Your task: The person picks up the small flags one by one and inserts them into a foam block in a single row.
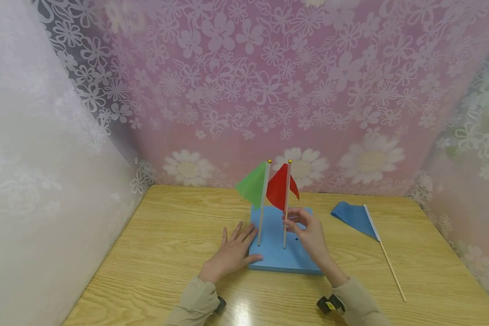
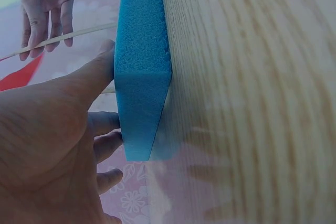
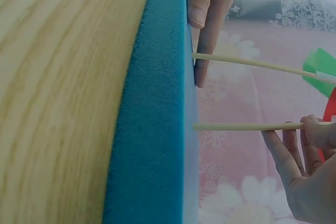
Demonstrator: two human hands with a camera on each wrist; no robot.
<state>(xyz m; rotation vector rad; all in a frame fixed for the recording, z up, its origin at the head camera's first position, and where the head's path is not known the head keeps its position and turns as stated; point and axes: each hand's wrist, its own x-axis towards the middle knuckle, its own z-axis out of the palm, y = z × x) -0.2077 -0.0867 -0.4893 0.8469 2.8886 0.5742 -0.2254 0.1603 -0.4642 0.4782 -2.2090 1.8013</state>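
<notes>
A blue foam block (image 1: 283,256) lies on the wooden table (image 1: 167,244). Two small flags stand upright in it: a green flag (image 1: 252,185) on the left and a red flag (image 1: 280,186) on the right. My right hand (image 1: 294,220) pinches the red flag's stick (image 3: 247,126) about halfway up. My left hand (image 1: 238,240) lies flat, fingers straight, on the block's left edge, and its thumb (image 2: 84,85) presses the block's side (image 2: 142,66). In the right wrist view the green flag's stick (image 3: 247,62) enters the foam beside the left fingers (image 3: 210,3).
A blue flag (image 1: 352,216) lies flat on the table to the right, its stick (image 1: 391,267) running toward the front right edge. Floral curtains (image 1: 269,90) close in the back and both sides.
</notes>
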